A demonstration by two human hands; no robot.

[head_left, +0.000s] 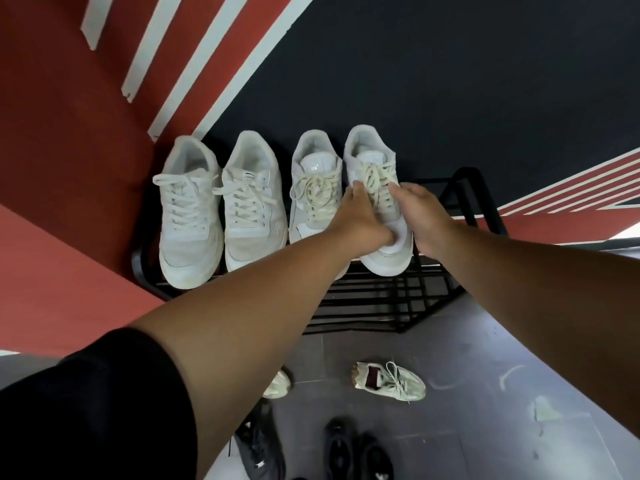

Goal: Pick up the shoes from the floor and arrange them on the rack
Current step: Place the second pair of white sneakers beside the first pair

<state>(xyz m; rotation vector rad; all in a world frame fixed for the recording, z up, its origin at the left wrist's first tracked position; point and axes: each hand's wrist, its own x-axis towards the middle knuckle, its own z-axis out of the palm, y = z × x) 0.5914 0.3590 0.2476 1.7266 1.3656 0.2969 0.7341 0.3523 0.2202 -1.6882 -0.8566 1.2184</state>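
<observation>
1. the step in hand looks like the seating of the fourth shoe on the top tier of the black metal wire rack (pixel 398 299), which stands against a dark wall with red and white stripes.
2. the left hand (pixel 360 216) and the right hand (pixel 424 216) are close together, one on each side of the pale grey-and-white lace-up sneaker (pixel 375 161); both are wrapped on its forefoot, the fingers near the cream laces.
3. that sneaker sits at the right end of the row, its toe over the front rail, just beside its matching grey sneaker (pixel 313 188).
4. further left stand two white mesh trainers (pixel 221 209), side by side and parallel.
5. on the grey tiled floor (pixel 485 427) below, shoes remain: a cream sneaker with a dark red lining (pixel 389 379), tipped on its side; a second pale shoe (pixel 277 384), mostly hidden behind the left arm; and several black trainers (pixel 349 448) near the bottom edge.
6. i judge the task near its middle: four shoes up, at least that many still down.
7. the next move calls for squaring this sneaker with its mate, letting go with both hands, then reaching down for the cream pair.
8. free space remains on the right of the tier, so those could go there.
</observation>
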